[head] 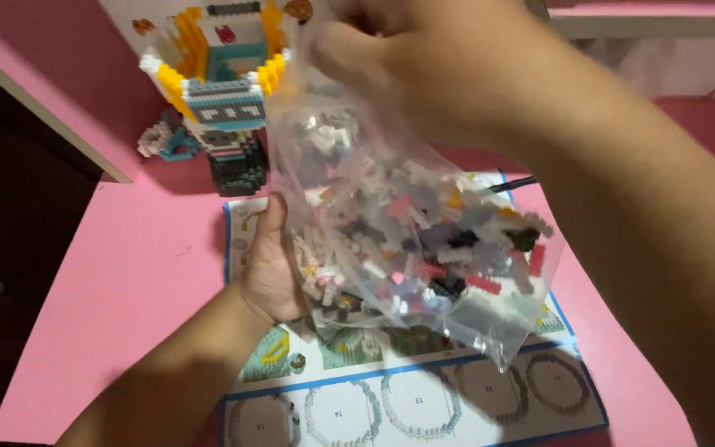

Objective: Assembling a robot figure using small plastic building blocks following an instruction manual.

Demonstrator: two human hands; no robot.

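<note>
Pink desk [126, 273] carries a half-built brick model [221, 99] near its far left edge. The left hand [273, 265] cups the left side of a clear bag of small bricks [424, 240]. The bag hangs slanted above the instruction sheet [407, 397], between both hands. The right hand [424, 58] pinches its top, so both are equally near.

My left hand [273, 269]: low, palm turned right, thumb up, fingers cupped. My right hand [411, 62]: raised, blurred, fingers pinched shut; forearm slants down toward the lower right corner.
</note>
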